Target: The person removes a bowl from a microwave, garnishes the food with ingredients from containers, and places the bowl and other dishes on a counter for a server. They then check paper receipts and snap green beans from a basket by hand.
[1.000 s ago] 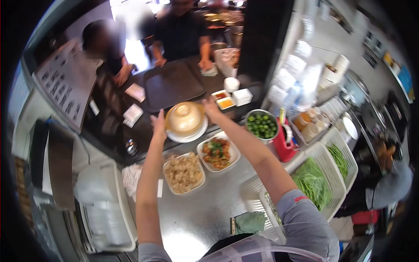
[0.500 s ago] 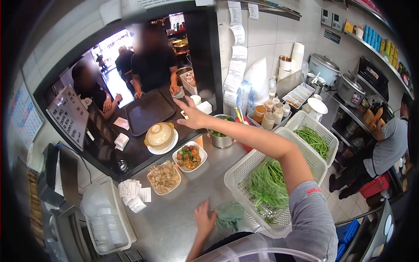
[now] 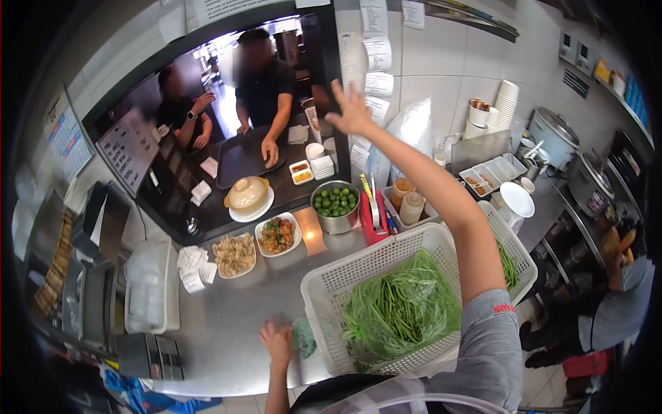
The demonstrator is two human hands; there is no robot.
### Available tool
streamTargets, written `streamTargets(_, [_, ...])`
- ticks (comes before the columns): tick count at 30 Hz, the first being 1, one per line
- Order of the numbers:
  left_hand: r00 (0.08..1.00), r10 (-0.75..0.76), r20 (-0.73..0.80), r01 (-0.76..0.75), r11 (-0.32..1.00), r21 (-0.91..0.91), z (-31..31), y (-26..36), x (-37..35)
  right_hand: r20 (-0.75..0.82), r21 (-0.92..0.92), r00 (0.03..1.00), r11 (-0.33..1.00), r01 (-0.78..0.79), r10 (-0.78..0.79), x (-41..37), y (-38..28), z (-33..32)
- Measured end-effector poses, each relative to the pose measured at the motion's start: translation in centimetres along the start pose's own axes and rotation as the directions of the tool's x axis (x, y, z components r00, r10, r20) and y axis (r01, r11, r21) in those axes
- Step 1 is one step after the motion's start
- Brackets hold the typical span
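My right hand (image 3: 352,110) is raised at the end of an outstretched arm, fingers spread and holding nothing, in front of the receipts (image 3: 378,53) on the wall. Low on the steel counter (image 3: 227,331), my left hand (image 3: 277,341) rests with its fingers apart, slightly blurred. A green cloth (image 3: 303,338) lies just to its right. Beyond stand a dish of pale fried food (image 3: 234,255), a dish of saucy browned pieces with green garnish (image 3: 278,234) and a lidded clay pot (image 3: 247,196) on a white plate. A metal pot of small green limes (image 3: 335,203) is below my right hand.
A white basket (image 3: 317,303) holds bagged long green vegetables (image 3: 403,303). Two people stand behind the pass-through, one with a hand (image 3: 269,152) at a dark tray (image 3: 234,162). Sauce bottles (image 3: 412,207) stand to the right. A co-worker (image 3: 620,303) is at far right.
My right hand has swung up and right, away from the pass-through. My view has shifted, and my left hand now lies flatter, left of the cloth. The person behind has reached onto the tray.
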State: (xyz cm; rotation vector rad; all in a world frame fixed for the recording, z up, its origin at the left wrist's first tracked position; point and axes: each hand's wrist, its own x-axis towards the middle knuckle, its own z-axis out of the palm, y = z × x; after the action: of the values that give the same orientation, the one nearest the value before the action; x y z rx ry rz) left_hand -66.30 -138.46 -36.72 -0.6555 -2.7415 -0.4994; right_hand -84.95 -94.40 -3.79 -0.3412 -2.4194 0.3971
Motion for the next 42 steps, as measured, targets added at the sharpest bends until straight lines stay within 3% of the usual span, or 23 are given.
streamTargets(2, [0.996,-0.091,-0.008,0.091,0.995,0.046,-1.0,0.2,-1.7,-0.059,0.046,0.984,0.986,-0.163,0.165,3.5,2.2,0.0])
streamTargets(4, [0.977,-0.212,0.021,0.210,0.976,0.057,-3.6,0.4,-3.4,-0.287,0.145,0.906,0.949,-0.280,0.311,6.5,3.8,0.2])
streamTargets(6, [0.956,-0.294,-0.011,0.294,0.954,0.055,-5.8,0.3,-5.7,-0.481,0.163,0.810,0.942,-0.294,0.336,8.0,4.4,0.4])
streamTargets(9, [0.907,-0.418,-0.049,0.420,0.903,0.083,-7.5,-0.4,-10.7,-0.315,0.114,0.882,0.936,-0.332,0.351,8.6,4.5,-0.3])
streamTargets(12, [0.869,-0.475,-0.142,0.493,0.859,0.142,-8.4,-1.2,-14.3,-0.078,0.195,0.907,0.899,-0.393,0.414,9.2,6.0,-1.4])
streamTargets(15, [0.817,-0.543,-0.193,0.573,0.799,0.182,-10.6,-0.8,-16.0,-0.221,0.287,0.912,0.917,-0.278,0.345,8.6,6.5,-1.8])
streamTargets(17, [0.802,-0.554,-0.223,0.592,0.787,0.172,-12.2,-0.7,-14.0,-0.234,0.273,0.938,0.943,-0.189,0.256,7.2,5.2,-2.0])
streamTargets(19, [0.855,-0.400,-0.329,0.463,0.875,0.142,-14.5,-0.4,-11.2,-0.152,0.258,0.979,0.962,-0.091,0.133,3.7,2.3,-3.6])
streamTargets(20, [0.868,-0.348,-0.354,0.412,0.903,0.122,-15.6,0.1,-9.4,-0.237,0.160,0.971,0.985,0.058,-0.018,1.7,0.7,-4.4])
streamTargets(22, [0.877,-0.252,-0.408,0.318,0.943,0.101,-18.7,1.9,-5.1,-0.206,0.087,0.933,0.945,0.317,-0.294,-0.9,-2.0,-7.1])
streamTargets(24, [0.874,-0.156,-0.461,0.229,0.968,0.105,-22.1,5.3,-1.2,-0.134,0.063,0.841,0.842,0.536,-0.525,-3.4,-5.9,-10.7])
streamTargets(27, [0.844,-0.087,-0.529,0.127,0.991,0.039,-26.2,9.1,2.4,0.139,0.346,0.594,0.601,0.720,-0.792,-6.6,-11.7,-14.8])
streamTargets(30, [0.771,-0.043,-0.635,0.032,0.999,-0.030,-28.1,10.7,4.1,0.123,0.292,0.451,0.467,0.835,-0.884,-11.6,-17.0,-16.3])
streamTargets(31, [0.752,-0.027,-0.659,-0.011,0.998,-0.054,-28.5,10.9,4.1,0.068,0.239,0.358,0.364,0.900,-0.931,-12.7,-17.9,-15.7])
streamTargets(32, [0.797,-0.085,-0.598,-0.082,0.966,-0.247,-28.4,10.7,3.8,0.097,0.260,0.297,0.312,0.914,-0.950,-14.0,-19.0,-15.5])
streamTargets(34, [0.885,-0.136,-0.446,-0.189,0.771,-0.609,-27.8,9.9,3.7,0.140,0.195,0.236,0.260,0.946,-0.962,-16.6,-21.0,-14.9])
streamTargets(35, [0.942,-0.196,-0.274,-0.159,0.459,-0.874,-26.9,9.9,3.5,0.154,0.106,0.239,0.256,0.961,-0.959,-17.7,-21.8,-14.1])
streamTargets(36, [0.986,-0.121,-0.114,-0.080,0.253,-0.964,-26.5,9.5,3.1,0.139,0.089,0.186,0.200,0.976,-0.973,-18.4,-22.4,-13.0])
streamTargets(37, [0.999,-0.009,0.031,0.032,0.051,-0.998,-26.3,9.0,2.8,0.148,0.037,0.157,0.164,0.986,-0.976,-19.2,-23.1,-12.0])
streamTargets(39, [0.993,-0.036,0.114,0.104,-0.197,-0.975,-26.0,9.1,2.8,0.215,-0.035,0.171,0.167,0.985,-0.962,-21.1,-24.8,-10.3])
streamTargets(42, [0.966,-0.196,0.169,0.059,-0.468,-0.882,-25.2,4.7,3.8,0.129,-0.037,0.137,0.133,0.990,-0.982,-24.7,-27.8,-6.6])
